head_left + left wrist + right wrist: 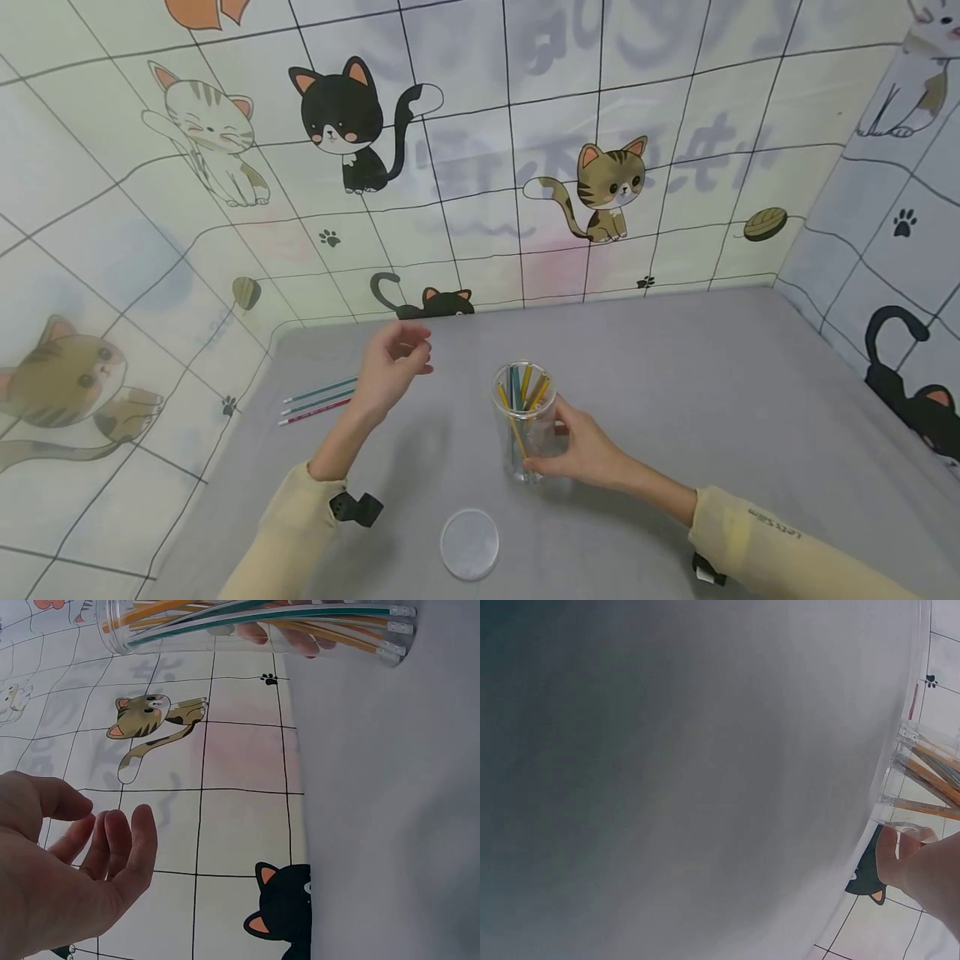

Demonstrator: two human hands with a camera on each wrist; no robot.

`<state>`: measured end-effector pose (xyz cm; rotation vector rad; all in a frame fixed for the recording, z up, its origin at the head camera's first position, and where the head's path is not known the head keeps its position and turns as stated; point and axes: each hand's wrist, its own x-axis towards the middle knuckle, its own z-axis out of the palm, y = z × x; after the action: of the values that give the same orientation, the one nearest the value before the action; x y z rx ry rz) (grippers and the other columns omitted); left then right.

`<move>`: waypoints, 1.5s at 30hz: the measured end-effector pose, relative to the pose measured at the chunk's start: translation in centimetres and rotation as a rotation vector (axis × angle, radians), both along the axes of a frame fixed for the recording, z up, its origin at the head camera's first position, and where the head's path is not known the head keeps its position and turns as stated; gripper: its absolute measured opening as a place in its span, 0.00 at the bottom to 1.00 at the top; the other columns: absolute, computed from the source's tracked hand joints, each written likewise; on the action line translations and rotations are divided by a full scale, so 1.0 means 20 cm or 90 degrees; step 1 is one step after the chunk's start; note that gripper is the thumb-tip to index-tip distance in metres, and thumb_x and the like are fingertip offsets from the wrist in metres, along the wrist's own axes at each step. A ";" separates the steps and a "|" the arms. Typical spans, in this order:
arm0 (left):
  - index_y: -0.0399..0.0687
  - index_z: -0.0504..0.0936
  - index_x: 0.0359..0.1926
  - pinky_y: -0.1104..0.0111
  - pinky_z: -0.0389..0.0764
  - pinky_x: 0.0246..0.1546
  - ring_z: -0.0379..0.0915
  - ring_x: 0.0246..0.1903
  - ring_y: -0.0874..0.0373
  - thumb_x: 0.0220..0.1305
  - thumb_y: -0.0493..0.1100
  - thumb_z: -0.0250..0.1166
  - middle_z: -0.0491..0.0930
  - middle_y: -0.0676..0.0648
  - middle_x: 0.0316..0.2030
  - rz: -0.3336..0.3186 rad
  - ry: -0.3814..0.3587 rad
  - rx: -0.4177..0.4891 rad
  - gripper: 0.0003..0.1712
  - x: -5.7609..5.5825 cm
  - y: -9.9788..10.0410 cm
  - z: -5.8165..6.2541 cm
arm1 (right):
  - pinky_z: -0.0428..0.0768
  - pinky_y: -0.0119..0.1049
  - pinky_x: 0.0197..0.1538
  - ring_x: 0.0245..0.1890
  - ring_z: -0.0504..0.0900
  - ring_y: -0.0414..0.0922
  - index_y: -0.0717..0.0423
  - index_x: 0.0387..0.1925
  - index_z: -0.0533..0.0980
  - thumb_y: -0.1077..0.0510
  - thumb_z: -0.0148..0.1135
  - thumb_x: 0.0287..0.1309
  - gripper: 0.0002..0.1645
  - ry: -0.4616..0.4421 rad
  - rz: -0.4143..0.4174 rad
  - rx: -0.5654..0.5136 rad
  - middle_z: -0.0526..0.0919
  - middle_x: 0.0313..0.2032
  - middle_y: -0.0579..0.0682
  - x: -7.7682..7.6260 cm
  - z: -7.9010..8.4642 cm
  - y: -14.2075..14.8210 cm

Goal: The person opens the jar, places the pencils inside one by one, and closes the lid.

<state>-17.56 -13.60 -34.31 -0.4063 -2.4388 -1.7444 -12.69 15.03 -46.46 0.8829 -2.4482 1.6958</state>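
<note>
A clear jar (537, 435) stands on the grey table with several yellow and teal pencils (516, 392) in it. My right hand (588, 450) grips it from the right, low on its side, thumb in front and fingers behind. In the right wrist view that hand (930, 874) shows beside the pencils at the right edge. To the left of the jar, my left hand (390, 367) hovers with loosely bent fingers and nothing in them. The left wrist view shows this hand (90, 870) apart from the jar (255, 641), whose pencils have white ends at the bottom.
Three pencils (318, 407), two teal and one red, lie at the left, partly behind my left forearm. A round clear lid (469, 546) lies flat near the front. A cat-print tiled cloth (480, 183) lines the back and sides of the grey table (675, 383).
</note>
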 end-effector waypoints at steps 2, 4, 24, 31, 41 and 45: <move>0.33 0.78 0.50 0.63 0.85 0.40 0.78 0.38 0.48 0.68 0.29 0.57 0.77 0.38 0.43 -0.006 0.003 0.003 0.12 0.00 -0.02 -0.02 | 0.79 0.47 0.53 0.52 0.79 0.45 0.53 0.60 0.70 0.55 0.82 0.43 0.42 -0.003 -0.001 -0.001 0.81 0.53 0.46 0.00 0.00 0.00; 0.33 0.77 0.50 0.63 0.85 0.40 0.78 0.38 0.48 0.66 0.28 0.56 0.77 0.38 0.42 -0.010 0.004 0.005 0.12 0.00 -0.03 -0.03 | 0.79 0.46 0.53 0.52 0.79 0.45 0.53 0.60 0.70 0.55 0.82 0.43 0.42 -0.007 -0.001 0.000 0.81 0.53 0.46 0.00 0.00 0.00; 0.33 0.78 0.50 0.68 0.83 0.41 0.78 0.43 0.40 0.65 0.25 0.56 0.78 0.34 0.42 0.033 0.008 -0.048 0.14 -0.02 -0.23 -0.17 | 0.79 0.47 0.54 0.53 0.79 0.45 0.53 0.61 0.70 0.55 0.82 0.43 0.43 -0.016 -0.002 0.012 0.82 0.54 0.47 0.00 0.00 0.00; 0.32 0.77 0.51 0.67 0.83 0.41 0.78 0.44 0.39 0.63 0.25 0.58 0.78 0.33 0.44 0.040 0.002 -0.059 0.15 -0.04 -0.28 -0.21 | 0.78 0.47 0.55 0.53 0.79 0.46 0.52 0.62 0.69 0.55 0.82 0.43 0.44 -0.019 -0.005 0.015 0.81 0.54 0.47 0.01 0.00 0.00; 0.35 0.77 0.51 0.69 0.81 0.40 0.78 0.48 0.41 0.64 0.26 0.58 0.78 0.35 0.46 0.062 -0.022 -0.095 0.15 -0.06 -0.38 -0.25 | 0.78 0.48 0.55 0.54 0.79 0.46 0.53 0.62 0.69 0.54 0.82 0.43 0.44 -0.013 -0.007 0.018 0.81 0.54 0.48 0.01 0.01 0.00; 0.35 0.77 0.51 0.70 0.80 0.39 0.77 0.49 0.42 0.64 0.26 0.58 0.79 0.34 0.47 0.069 -0.023 -0.117 0.15 -0.07 -0.41 -0.26 | 0.78 0.48 0.55 0.54 0.79 0.47 0.53 0.62 0.69 0.54 0.82 0.43 0.44 -0.017 -0.008 0.021 0.81 0.55 0.48 0.00 0.00 0.00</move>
<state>-18.91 -21.89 -39.55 -0.2555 -2.6027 -1.5042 -12.60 14.96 -46.39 0.8513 -2.5006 1.6793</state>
